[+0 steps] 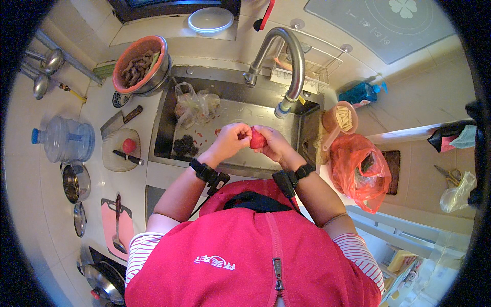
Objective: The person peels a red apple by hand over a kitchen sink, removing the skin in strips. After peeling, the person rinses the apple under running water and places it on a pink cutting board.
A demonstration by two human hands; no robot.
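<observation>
Over the sink [245,115], my right hand [275,144] grips a red tomato [258,139] from its right side. The fingertips of my left hand [229,141] are pinched together against the tomato's left edge; whether a bit of skin is between them is too small to see. Small red scraps [198,134] that look like tomato peel lie on the sink floor beyond my left hand. A second red tomato [129,146] rests on a glass plate [111,163] to the left, beside a black-handled knife [132,157].
A tied plastic bag [196,103] and a dark scouring pad [185,145] lie in the sink. The faucet [301,65] arches over it. A cleaver [115,124] and a red-rimmed bowl [163,50] stand left; a pink strainer [332,119] and red bag [343,165] sit right.
</observation>
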